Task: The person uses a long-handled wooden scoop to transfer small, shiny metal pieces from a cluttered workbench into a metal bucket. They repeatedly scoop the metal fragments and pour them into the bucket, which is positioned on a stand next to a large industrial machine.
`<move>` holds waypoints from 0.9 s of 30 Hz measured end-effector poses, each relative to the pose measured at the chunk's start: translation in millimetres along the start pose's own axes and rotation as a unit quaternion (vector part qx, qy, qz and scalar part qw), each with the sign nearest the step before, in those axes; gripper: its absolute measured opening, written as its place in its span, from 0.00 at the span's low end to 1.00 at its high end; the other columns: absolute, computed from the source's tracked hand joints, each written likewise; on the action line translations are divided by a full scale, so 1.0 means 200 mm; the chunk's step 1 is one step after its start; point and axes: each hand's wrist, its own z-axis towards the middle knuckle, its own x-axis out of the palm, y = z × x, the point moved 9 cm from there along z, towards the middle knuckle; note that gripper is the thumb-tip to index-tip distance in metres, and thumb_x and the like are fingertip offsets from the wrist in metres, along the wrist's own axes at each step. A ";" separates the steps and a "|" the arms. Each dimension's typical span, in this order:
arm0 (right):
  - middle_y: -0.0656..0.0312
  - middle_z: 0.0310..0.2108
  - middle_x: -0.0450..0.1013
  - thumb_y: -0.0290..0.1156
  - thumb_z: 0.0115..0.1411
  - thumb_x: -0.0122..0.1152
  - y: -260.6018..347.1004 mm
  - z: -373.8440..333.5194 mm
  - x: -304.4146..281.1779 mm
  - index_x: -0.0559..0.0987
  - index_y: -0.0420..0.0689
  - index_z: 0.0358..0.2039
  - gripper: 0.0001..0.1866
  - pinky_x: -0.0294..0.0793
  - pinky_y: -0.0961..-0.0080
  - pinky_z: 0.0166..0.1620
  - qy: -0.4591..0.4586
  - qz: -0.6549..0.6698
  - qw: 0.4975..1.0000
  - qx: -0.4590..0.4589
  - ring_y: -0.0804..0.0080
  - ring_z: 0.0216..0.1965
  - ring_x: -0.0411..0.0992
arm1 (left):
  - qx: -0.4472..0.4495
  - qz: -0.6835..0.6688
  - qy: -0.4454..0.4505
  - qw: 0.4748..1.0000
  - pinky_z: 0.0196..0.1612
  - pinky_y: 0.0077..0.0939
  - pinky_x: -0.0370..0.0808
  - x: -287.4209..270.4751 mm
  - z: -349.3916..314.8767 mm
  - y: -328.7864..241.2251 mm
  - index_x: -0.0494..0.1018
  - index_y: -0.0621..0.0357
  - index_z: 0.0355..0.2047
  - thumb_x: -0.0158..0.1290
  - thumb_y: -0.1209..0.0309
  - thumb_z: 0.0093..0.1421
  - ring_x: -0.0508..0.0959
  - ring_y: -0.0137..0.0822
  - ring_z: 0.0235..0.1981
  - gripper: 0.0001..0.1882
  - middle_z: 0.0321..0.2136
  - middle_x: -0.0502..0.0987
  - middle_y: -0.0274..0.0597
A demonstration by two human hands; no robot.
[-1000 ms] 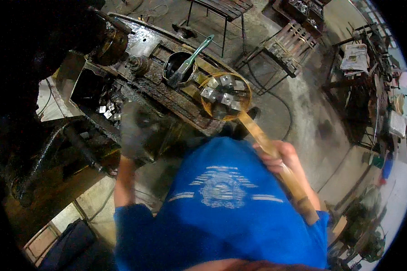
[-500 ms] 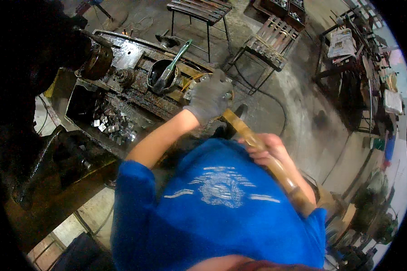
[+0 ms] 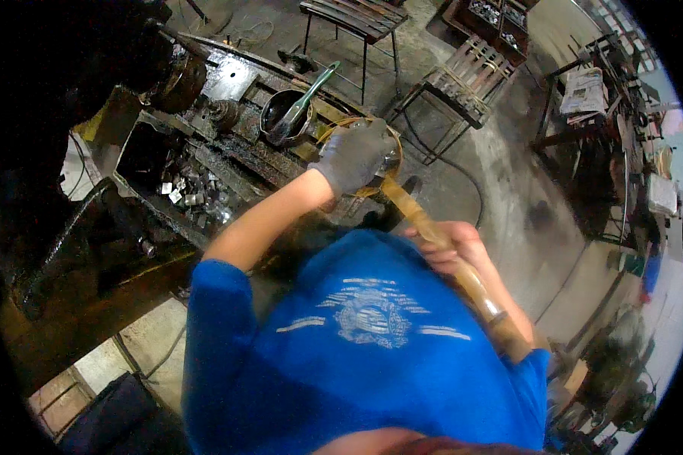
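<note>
Left hand (image 3: 357, 155): upper centre of the frame, in a grey glove, back toward my camera. From my distant seat I see it lying over a round yellow basket (image 3: 400, 158). Its fingers point to the upper right; I cannot tell whether they pinch anything, as the hand itself hides the tips.

Right hand (image 3: 449, 246): right of centre, bare, fingers curled around a flat tan handle (image 3: 408, 205). I trace the handle from the basket's lower edge down along the forearm to the sleeve.

Basket: upper centre, mostly covered by the glove; I make out its rim and a few pale bits inside, too small to identify.

Pot (image 3: 265, 117): just left of the basket, dark inside. One brush (image 3: 311, 89), green-handled, leans in it, bristles down.

Bin (image 3: 126, 148): left part of the frame, dark and grimy. Small metal blocks (image 3: 192, 199), silvery, lie heaped in its right part.

Stools, slatted, two: one (image 3: 354, 19) at the top centre, one (image 3: 474, 82) at the upper right.

Newspaper (image 3: 584, 92): upper right, on a dark rack.

Shirt (image 3: 364, 364): blue, pale print across it, filling the lower centre.
</note>
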 end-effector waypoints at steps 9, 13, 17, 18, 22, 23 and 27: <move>0.49 0.34 0.68 0.33 0.53 0.41 0.06 -0.08 0.05 0.63 0.35 0.46 0.21 0.58 0.89 0.12 -0.070 -0.111 0.991 -0.041 0.85 0.16 0.58 | -0.143 -0.166 -0.234 0.947 0.33 0.24 0.71 -0.58 -0.31 0.36 0.73 0.57 0.35 0.55 0.72 0.47 0.75 0.35 0.30 0.12 0.30 0.75 0.42; 0.53 0.30 0.67 0.33 0.53 0.43 0.06 -0.12 0.02 0.64 0.35 0.45 0.20 0.56 0.90 0.10 -0.116 -0.145 0.982 -0.031 0.86 0.14 0.56 | -0.257 -0.147 -0.266 0.917 0.39 0.26 0.69 -0.68 -0.71 0.61 0.73 0.60 0.36 0.54 0.72 0.49 0.74 0.35 0.34 0.12 0.33 0.75 0.44; 0.58 0.26 0.65 0.32 0.51 0.44 0.05 -0.09 0.04 0.63 0.35 0.46 0.22 0.52 0.90 0.09 -0.143 -0.171 0.975 0.004 0.87 0.11 0.54 | -0.391 -0.041 -0.194 0.899 0.43 0.26 0.69 -0.57 -1.22 0.95 0.73 0.59 0.37 0.55 0.69 0.48 0.74 0.37 0.38 0.15 0.35 0.75 0.46; 0.58 0.26 0.64 0.32 0.51 0.44 0.05 -0.09 0.05 0.63 0.36 0.46 0.22 0.51 0.90 0.09 -0.145 -0.180 0.973 0.002 0.86 0.11 0.53 | -0.411 -0.005 -0.161 0.897 0.42 0.26 0.69 -0.51 -1.33 1.04 0.73 0.58 0.36 0.56 0.67 0.47 0.74 0.37 0.38 0.15 0.35 0.75 0.46; 0.59 0.24 0.63 0.32 0.48 0.44 0.04 -0.08 0.04 0.62 0.36 0.49 0.26 0.48 0.89 0.09 -0.127 -0.172 0.977 0.019 0.86 0.10 0.52 | -0.399 -0.160 -0.088 0.899 0.41 0.33 0.71 0.03 -1.68 1.33 0.72 0.52 0.39 0.55 0.64 0.46 0.74 0.42 0.39 0.18 0.38 0.74 0.43; 0.60 0.23 0.62 0.32 0.48 0.44 0.05 -0.08 0.03 0.62 0.36 0.49 0.26 0.48 0.89 0.09 -0.133 -0.173 0.976 0.024 0.86 0.10 0.52 | -0.365 -0.216 -0.103 0.899 0.41 0.33 0.71 0.18 -1.74 1.40 0.71 0.52 0.40 0.54 0.64 0.46 0.73 0.42 0.40 0.19 0.39 0.73 0.43; 0.60 0.22 0.61 0.33 0.48 0.44 0.05 -0.08 0.03 0.61 0.36 0.49 0.27 0.49 0.88 0.09 -0.121 -0.164 0.979 -0.003 0.86 0.11 0.52 | -0.414 0.011 0.334 0.847 0.42 0.29 0.69 0.44 -1.53 1.38 0.66 0.55 0.47 0.53 0.65 0.47 0.70 0.39 0.46 0.25 0.48 0.67 0.46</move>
